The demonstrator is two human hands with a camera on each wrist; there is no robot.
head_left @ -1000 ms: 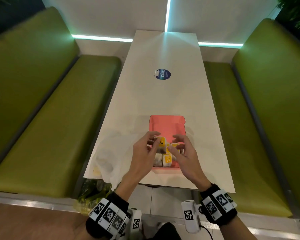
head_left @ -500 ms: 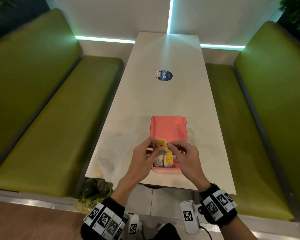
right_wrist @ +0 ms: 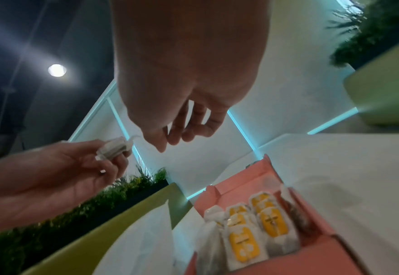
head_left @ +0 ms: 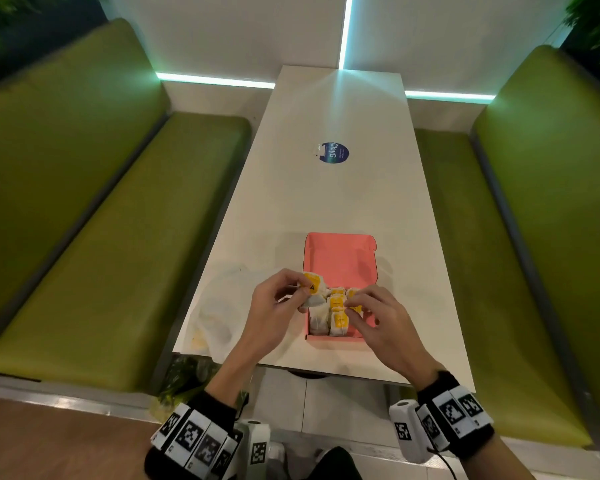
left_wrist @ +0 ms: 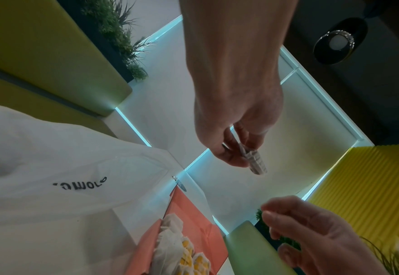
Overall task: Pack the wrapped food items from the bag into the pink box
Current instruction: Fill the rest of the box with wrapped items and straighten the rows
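left hand [head_left: 274,306]: pinches a wrapped item [head_left: 313,285] over the box's left wall | right hand [head_left: 371,317]: loosely curled, holding nothing | box [head_left: 340,258]: near counter's [head_left: 326,195] front edge, holds packed items [head_left: 336,311] | bag [head_left: 219,306]: front-left corner

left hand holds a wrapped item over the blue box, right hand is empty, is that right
Not quite: the box is pink, not blue, as the head view shows. The left hand does hold a wrapped item over it, and the right hand is empty.
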